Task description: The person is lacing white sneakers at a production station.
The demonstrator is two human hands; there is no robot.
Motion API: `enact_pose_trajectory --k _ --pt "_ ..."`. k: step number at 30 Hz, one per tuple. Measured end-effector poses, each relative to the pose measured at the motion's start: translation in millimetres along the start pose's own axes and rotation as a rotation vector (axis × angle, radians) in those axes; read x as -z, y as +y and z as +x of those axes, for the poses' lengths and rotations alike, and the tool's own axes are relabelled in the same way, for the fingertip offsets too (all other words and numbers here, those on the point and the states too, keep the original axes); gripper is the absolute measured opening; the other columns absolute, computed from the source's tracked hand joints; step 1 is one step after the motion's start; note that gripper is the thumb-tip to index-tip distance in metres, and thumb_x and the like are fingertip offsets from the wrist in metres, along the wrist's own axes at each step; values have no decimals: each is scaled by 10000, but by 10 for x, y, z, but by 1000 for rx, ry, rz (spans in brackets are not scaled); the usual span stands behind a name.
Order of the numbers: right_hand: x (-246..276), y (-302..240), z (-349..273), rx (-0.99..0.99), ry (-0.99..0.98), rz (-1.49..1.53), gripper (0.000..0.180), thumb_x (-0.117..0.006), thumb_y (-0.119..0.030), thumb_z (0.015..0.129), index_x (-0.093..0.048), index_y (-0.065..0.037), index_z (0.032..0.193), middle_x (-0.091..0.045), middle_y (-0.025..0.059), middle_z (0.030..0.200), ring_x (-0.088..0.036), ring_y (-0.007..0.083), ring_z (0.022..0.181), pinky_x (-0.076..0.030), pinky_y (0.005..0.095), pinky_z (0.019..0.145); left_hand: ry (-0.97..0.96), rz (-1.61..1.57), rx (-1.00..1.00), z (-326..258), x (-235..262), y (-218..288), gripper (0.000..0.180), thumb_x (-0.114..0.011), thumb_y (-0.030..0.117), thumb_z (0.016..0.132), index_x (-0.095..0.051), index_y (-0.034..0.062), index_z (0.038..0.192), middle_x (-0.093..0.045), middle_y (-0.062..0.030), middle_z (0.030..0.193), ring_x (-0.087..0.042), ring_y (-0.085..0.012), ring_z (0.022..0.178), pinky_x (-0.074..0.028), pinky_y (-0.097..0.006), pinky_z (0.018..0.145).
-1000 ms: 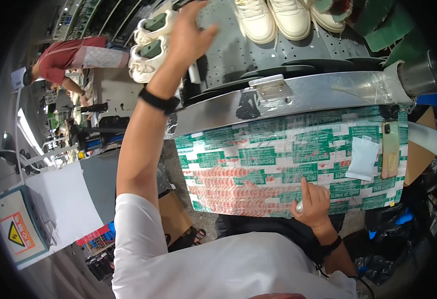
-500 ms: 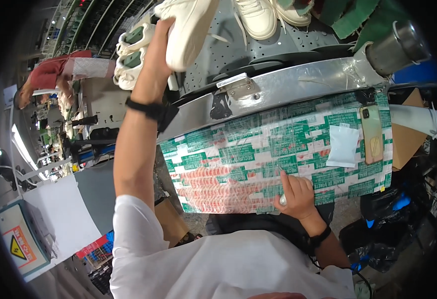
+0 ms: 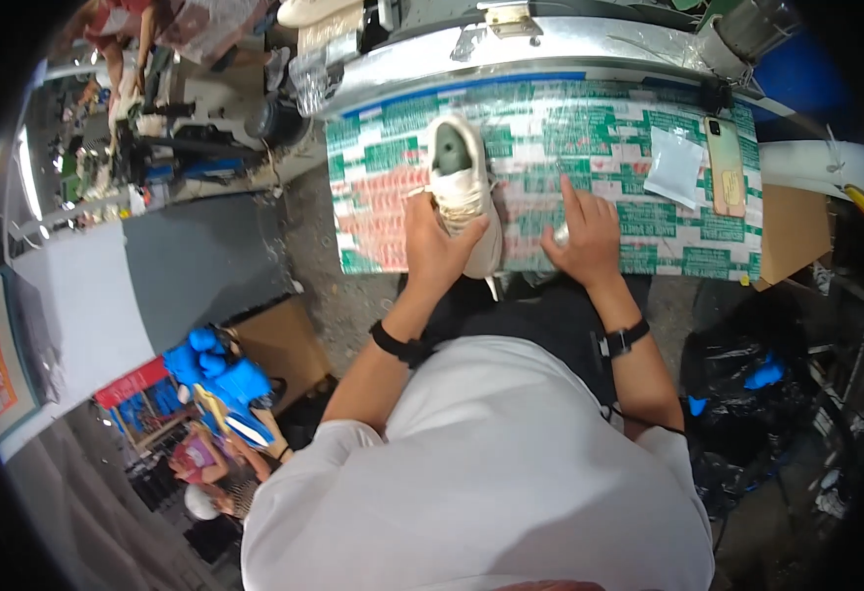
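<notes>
The left hand (image 3: 434,246) is wrapping its fingers around the near end of a cream-white shoe (image 3: 464,192), gripping it from the side. The shoe is lying upright on the green-and-red patterned table cover (image 3: 373,177), its grey-lined opening facing up and its length running away from the person. Just beside it, the right hand (image 3: 582,236) is pressing flat on the cover, fingers spread, holding nothing. Farther right, a small white packet (image 3: 674,165) and a phone (image 3: 725,166) are lying side by side.
</notes>
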State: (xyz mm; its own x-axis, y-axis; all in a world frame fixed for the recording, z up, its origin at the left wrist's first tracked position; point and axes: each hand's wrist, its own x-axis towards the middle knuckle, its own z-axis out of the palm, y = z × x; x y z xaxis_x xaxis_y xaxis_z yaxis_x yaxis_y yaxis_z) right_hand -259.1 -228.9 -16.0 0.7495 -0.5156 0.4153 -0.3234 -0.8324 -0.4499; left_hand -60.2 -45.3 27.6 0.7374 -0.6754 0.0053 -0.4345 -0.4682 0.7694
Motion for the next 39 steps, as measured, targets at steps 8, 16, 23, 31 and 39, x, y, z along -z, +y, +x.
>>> enact_pose_trajectory --k 8,16,23,31,39 --pt "-26 -83 -93 -64 57 -1 803 -794 -224 825 -583 50 1550 -687 185 1159 -673 383 1063 -544 490 968 -332 -368 273 311 649 -146 154 -758 130 1048 -785 -16 1090 -788 -95 971 -692 -169 675 -583 -353 629" --pt "353 -967 -101 -113 -4 255 800 -810 -159 807 -577 68 1538 -688 219 1170 -675 412 1083 -557 491 963 -2 -14 -401 1348 911 -193 372 -851 184 945 -778 76 1294 -788 -124 1242 -760 -283 1064 -626 -412 950" --pt "189 -1309 214 149 -66 131 852 -850 -219 780 -576 51 1540 -676 205 1230 -653 408 1122 -506 518 1000 -607 -65 -274 1717 98 361 564 -849 376 968 -729 125 1458 -764 -118 1285 -707 -278 1187 -559 -401 1039" --pt "-27 -1299 458 364 -133 22 853 -844 -237 785 -572 57 1538 -665 171 1212 -646 380 1112 -494 511 992 -390 -166 -193 1555 358 -283 588 -800 405 1037 -643 141 1538 -734 -87 1118 -676 -194 1030 -550 -378 880" --pt "164 -1452 727 253 -359 150 761 -830 -239 816 -633 70 1482 -699 168 1132 -685 390 1046 -541 502 974 -414 -139 -131 1466 586 -322 635 -821 490 1018 -674 156 1538 -749 -125 1175 -694 -232 1084 -559 -408 927"
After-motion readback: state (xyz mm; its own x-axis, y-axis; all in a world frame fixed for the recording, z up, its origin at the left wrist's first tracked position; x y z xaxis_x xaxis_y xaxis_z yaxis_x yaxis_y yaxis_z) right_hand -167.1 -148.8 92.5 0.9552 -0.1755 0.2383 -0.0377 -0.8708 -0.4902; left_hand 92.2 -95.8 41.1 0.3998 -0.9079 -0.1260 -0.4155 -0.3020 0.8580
